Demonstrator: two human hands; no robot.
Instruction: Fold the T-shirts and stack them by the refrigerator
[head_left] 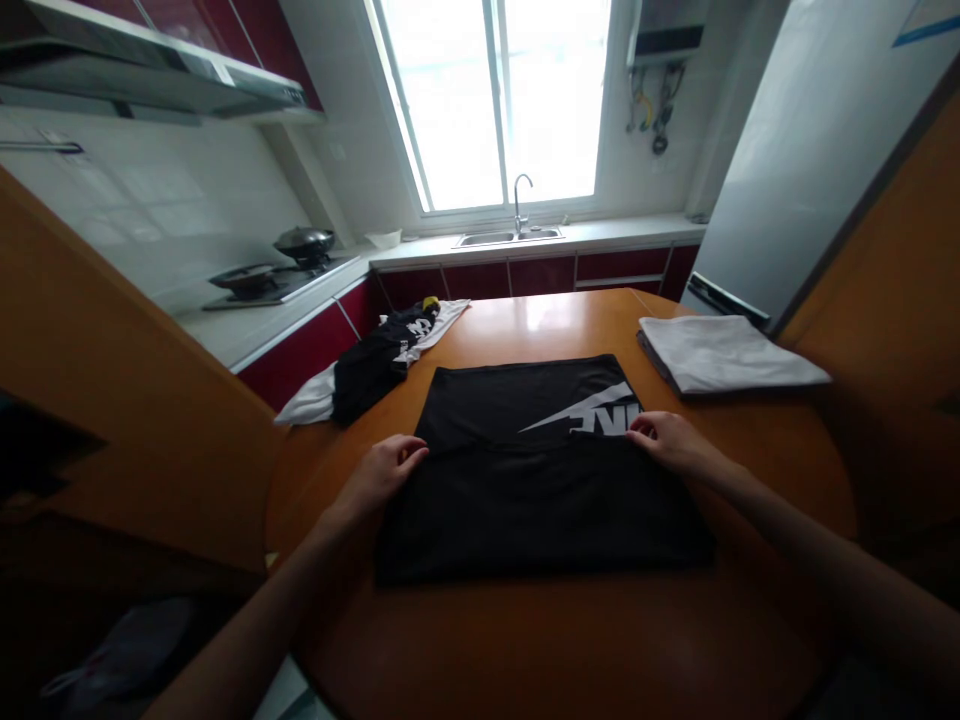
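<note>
A black shirt (525, 500) with a white logo lies on the wooden table (540, 650), its near part folded over so that the fold's edge crosses the lower part of the logo. My left hand (388, 465) pinches the left end of that folded edge between thumb and fingers. At the right end, beside the logo letters, my right hand (667, 438) pinches the same edge. Both hands rest low over the cloth, level with each other.
Crumpled black and white clothes (375, 360) lie at the table's left rear edge. A folded white and dark stack (731, 355) sits at the right rear. Beyond are a sink (510, 237), a stove with pans (304, 243) and a fridge (810, 150).
</note>
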